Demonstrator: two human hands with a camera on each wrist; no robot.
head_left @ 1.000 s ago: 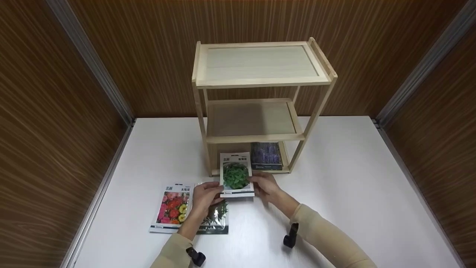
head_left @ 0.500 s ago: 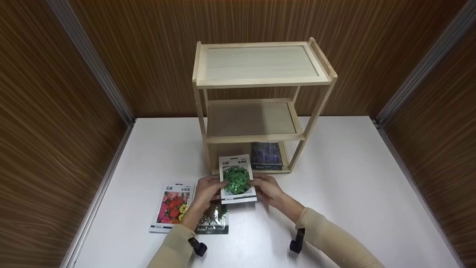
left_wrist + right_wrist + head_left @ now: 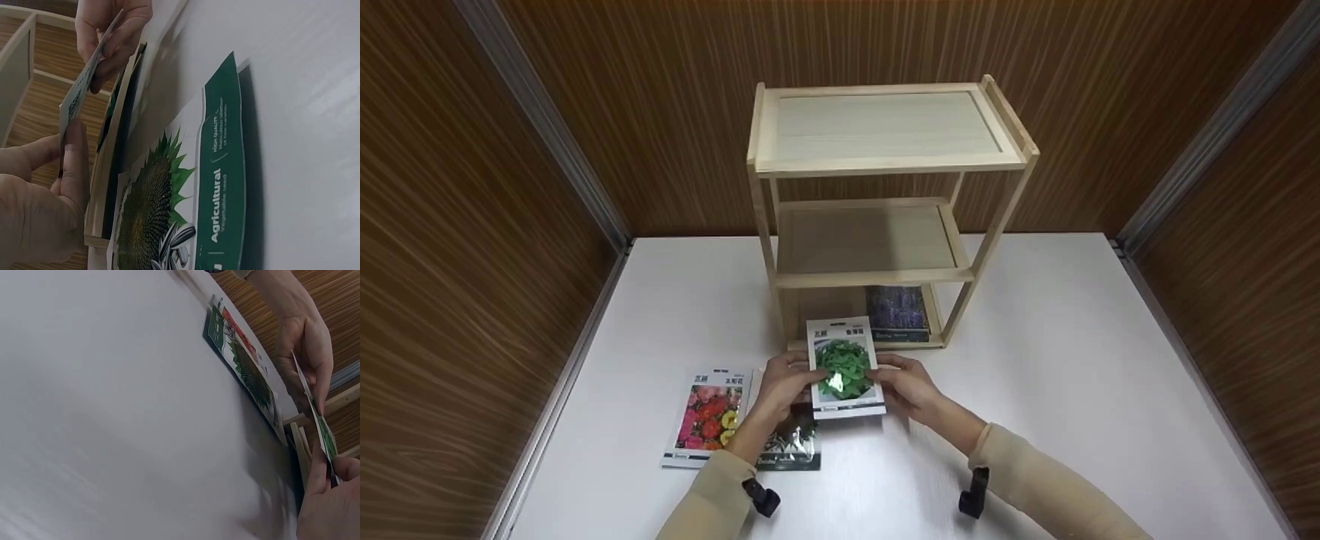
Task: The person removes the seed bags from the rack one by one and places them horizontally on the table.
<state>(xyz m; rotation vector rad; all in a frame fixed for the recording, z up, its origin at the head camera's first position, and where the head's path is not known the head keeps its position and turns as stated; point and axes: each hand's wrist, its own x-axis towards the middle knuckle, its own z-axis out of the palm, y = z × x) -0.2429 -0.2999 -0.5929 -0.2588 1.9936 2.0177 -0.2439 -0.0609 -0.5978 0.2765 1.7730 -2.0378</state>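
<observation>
A white seed packet with a green leafy plant on its front (image 3: pixel 844 360) is held up before the shelf's bottom tier. My left hand (image 3: pixel 782 388) pinches its left edge, thumb on the front. On the opposite edge my right hand (image 3: pixel 911 386) pinches it the same way. In the left wrist view the seed packet (image 3: pixel 84 84) appears nearly edge-on between both hands, raised off the table. Below my left hand lies a sunflower seed packet (image 3: pixel 222 169) with a green band, partly covered by the hand in the head view. Beside it is a packet with red and yellow flowers (image 3: pixel 709 420).
A three-tier wooden shelf (image 3: pixel 877 279) stands at the back middle of the white table (image 3: pixel 1072 360). On its bottom tier, at the right, lies a packet with purple flowers (image 3: pixel 898 311). Wood-grained walls (image 3: pixel 682 112) enclose the table at the back and sides.
Both hands have drawn the leafy-plant packet slightly toward me and to the right, away from the bottom tier. The packets on the table and shelf have stayed put.
</observation>
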